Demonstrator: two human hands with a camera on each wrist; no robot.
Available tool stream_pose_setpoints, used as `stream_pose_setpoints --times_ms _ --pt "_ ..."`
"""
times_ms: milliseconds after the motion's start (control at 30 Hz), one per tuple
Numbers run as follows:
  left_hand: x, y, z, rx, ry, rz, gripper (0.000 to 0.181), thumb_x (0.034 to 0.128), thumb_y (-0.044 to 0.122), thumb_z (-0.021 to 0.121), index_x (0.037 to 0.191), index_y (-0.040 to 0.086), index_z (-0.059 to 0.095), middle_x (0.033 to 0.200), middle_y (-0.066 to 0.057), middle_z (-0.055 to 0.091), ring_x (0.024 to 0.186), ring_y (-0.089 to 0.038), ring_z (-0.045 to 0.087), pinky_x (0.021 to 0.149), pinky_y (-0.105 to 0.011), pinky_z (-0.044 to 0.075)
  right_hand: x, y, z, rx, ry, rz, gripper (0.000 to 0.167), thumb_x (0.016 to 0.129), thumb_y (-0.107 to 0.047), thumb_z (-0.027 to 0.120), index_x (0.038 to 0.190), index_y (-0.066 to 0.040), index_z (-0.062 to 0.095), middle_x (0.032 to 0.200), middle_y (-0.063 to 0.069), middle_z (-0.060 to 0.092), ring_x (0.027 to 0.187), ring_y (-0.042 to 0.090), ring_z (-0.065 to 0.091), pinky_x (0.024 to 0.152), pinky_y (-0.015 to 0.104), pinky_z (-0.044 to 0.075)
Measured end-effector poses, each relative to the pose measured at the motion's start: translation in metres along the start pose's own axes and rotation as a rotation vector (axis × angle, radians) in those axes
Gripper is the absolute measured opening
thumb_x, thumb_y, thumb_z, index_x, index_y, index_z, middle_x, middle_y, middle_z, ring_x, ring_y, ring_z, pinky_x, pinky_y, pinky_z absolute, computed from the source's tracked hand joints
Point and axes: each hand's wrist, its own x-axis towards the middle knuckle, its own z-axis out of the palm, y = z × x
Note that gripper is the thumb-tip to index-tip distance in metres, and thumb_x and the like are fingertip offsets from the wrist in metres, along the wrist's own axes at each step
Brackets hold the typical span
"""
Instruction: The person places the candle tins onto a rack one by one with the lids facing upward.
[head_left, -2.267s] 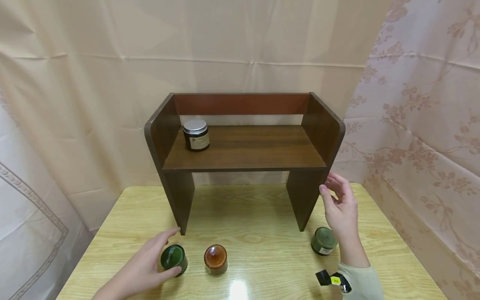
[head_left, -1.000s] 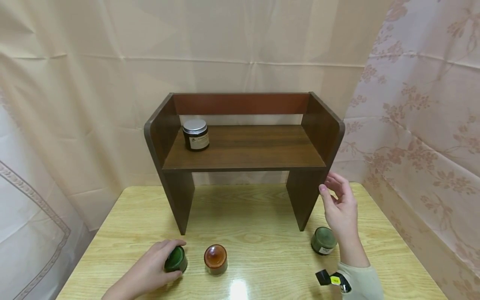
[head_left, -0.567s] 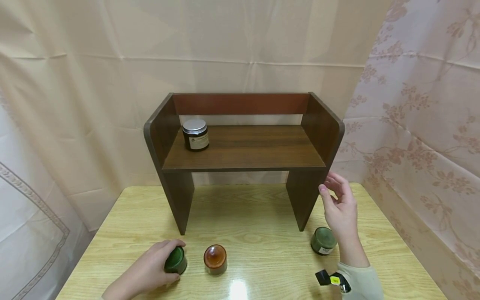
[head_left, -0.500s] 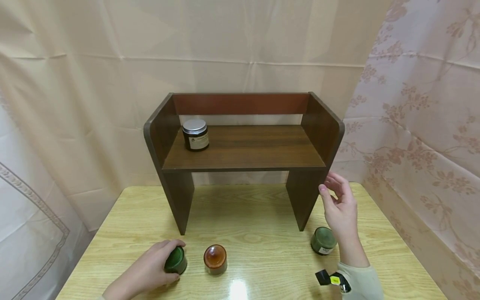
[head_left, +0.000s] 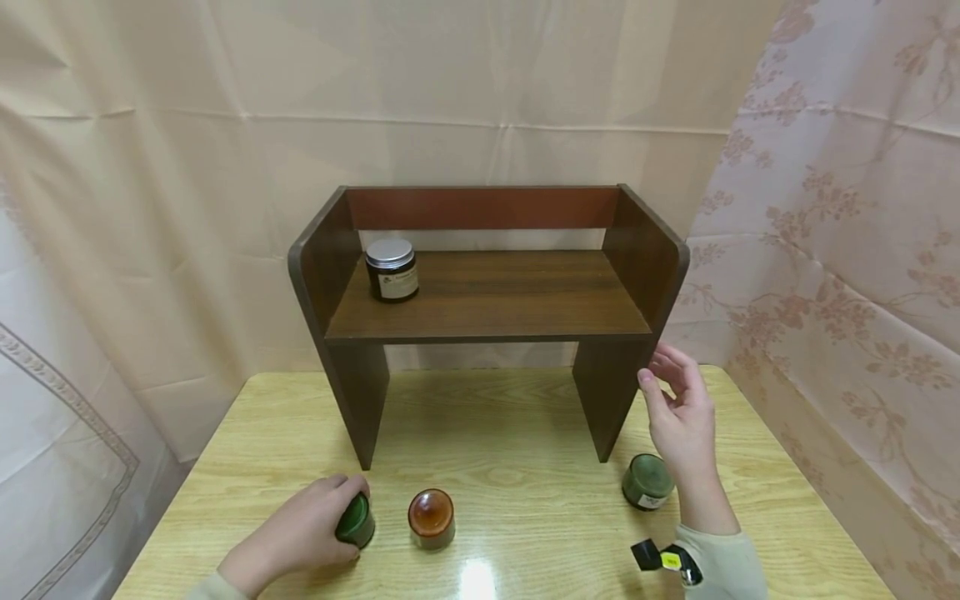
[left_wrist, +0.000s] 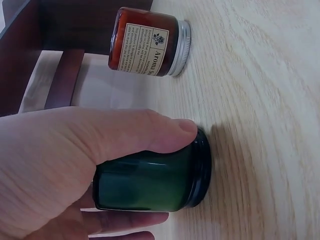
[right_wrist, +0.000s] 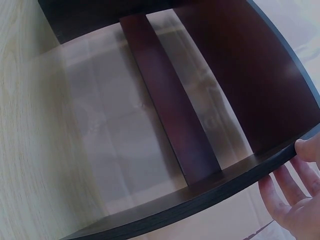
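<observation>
My left hand [head_left: 307,527] grips a small green glass jar [head_left: 357,525], thumb on one side and fingers on the other. In the left wrist view the green jar [left_wrist: 150,182] stands upside down, its dark lid end at the tabletop; part of it is hidden by the hand. Right of it an amber jar [head_left: 431,517] also stands upside down on its silver lid. My right hand [head_left: 684,417] holds the right side panel of a dark brown wooden shelf [head_left: 487,308]. In the right wrist view the thumb lies on the panel's edge and the fingers [right_wrist: 275,202] touch its outer side.
A dark jar with a silver lid [head_left: 392,271] stands upright at the left of the shelf board. Another green jar [head_left: 647,482] sits on the wooden table [head_left: 495,433] near my right wrist. Beige curtains [head_left: 487,83] hang behind, and a floral cloth [head_left: 847,275] hangs at right.
My left hand moved right from around the green jar and its fingers closed on it. The jar seems shifted very slightly. My right hand and the shelf stay put.
</observation>
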Motion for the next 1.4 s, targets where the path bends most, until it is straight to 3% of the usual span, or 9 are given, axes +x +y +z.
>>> stream_pose_setpoints --times_ms 367,800,1100,1400 --pt "0.000 -0.002 -0.002 -0.029 -0.001 0.005 0.060 0.0686 0.025 0.102 0.115 0.020 0.064 0.096 0.008 0.059 0.082 -0.009 0.054 0.067 -0.030 0.049 0.000 0.002 0.000 -0.007 0.005 0.004 0.041 0.108 0.004 0.063 0.148 0.004 0.057 0.126 -0.013 0.068 0.119 0.006 0.065 0.094 0.012 0.054" --pt "-0.001 -0.002 -0.004 -0.025 0.064 0.039 0.062 0.0671 0.024 0.102 0.116 0.018 0.065 0.100 0.008 0.064 0.087 -0.008 0.058 0.071 -0.030 0.052 0.000 0.002 -0.001 -0.033 0.006 0.008 0.041 0.108 0.003 0.063 0.148 0.003 0.057 0.125 -0.016 0.067 0.118 0.005 0.066 0.093 0.011 0.053" --pt "0.003 0.011 -0.027 -0.089 0.109 0.021 0.058 0.0713 0.024 0.103 0.115 0.022 0.065 0.109 0.004 0.070 0.095 -0.014 0.066 0.074 -0.031 0.058 0.000 0.001 -0.001 -0.038 0.005 0.012 0.041 0.108 0.004 0.063 0.149 0.002 0.057 0.125 -0.015 0.067 0.119 0.005 0.065 0.093 0.011 0.053" --pt "0.007 0.021 -0.046 -0.088 0.193 0.063 0.061 0.0728 0.022 0.103 0.119 0.021 0.063 0.111 0.005 0.071 0.095 -0.013 0.068 0.074 -0.030 0.059 0.000 0.000 0.000 -0.033 0.002 0.015 0.041 0.108 0.003 0.062 0.149 0.002 0.057 0.126 -0.014 0.067 0.119 0.005 0.065 0.093 0.011 0.053"
